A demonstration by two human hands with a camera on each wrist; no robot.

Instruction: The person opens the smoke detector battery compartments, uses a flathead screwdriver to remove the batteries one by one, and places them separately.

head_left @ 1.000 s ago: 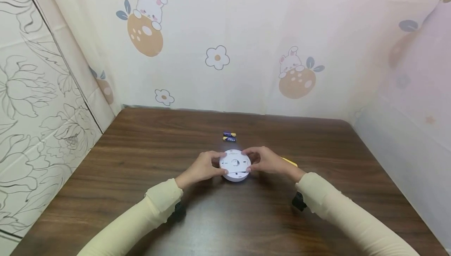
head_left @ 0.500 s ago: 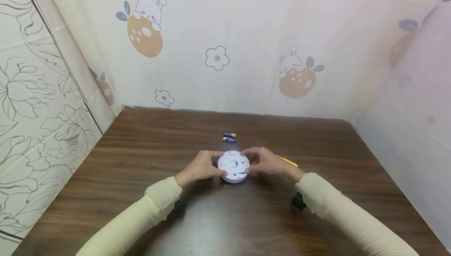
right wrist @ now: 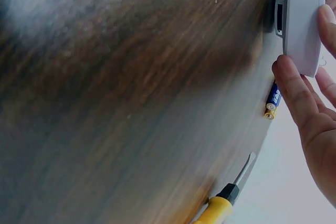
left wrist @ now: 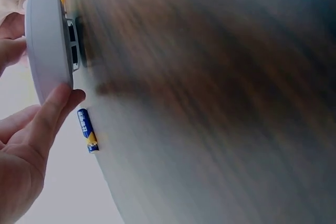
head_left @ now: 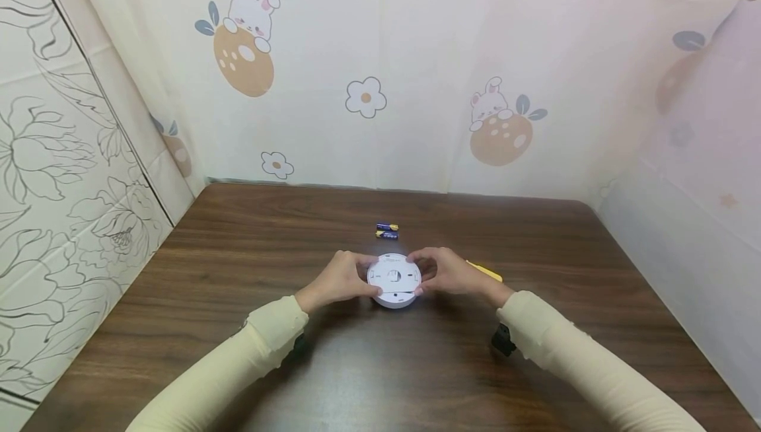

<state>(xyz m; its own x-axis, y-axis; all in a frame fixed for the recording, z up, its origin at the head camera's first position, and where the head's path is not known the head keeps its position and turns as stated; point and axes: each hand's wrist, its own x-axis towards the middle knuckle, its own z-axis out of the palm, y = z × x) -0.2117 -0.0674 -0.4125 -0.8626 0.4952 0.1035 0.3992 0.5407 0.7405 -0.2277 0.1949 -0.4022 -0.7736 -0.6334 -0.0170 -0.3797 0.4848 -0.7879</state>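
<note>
A round white smoke detector (head_left: 394, 279) is held between both hands near the middle of the table, its flat, slotted back facing up. My left hand (head_left: 341, 279) grips its left edge, thumb on the near side and fingers on the far side. On the opposite edge, my right hand (head_left: 447, 271) holds it the same way. Seen edge-on in the left wrist view, the detector (left wrist: 48, 45) has a vented raised part (left wrist: 73, 45) facing the table. The right wrist view shows fingertips (right wrist: 286, 66) pressed along its rim.
Two blue-and-yellow batteries (head_left: 387, 231) lie side by side beyond the detector. Behind the right hand is a screwdriver with a yellow handle (right wrist: 215, 211), partly covered by the hand in the head view. A patterned cloth (head_left: 416, 121) hangs behind the wooden table (head_left: 267, 234).
The smoke detector and both hands have shifted very slightly left since a second ago. Both hands keep their grip, and slightly more of the yellow screwdriver handle shows.
</note>
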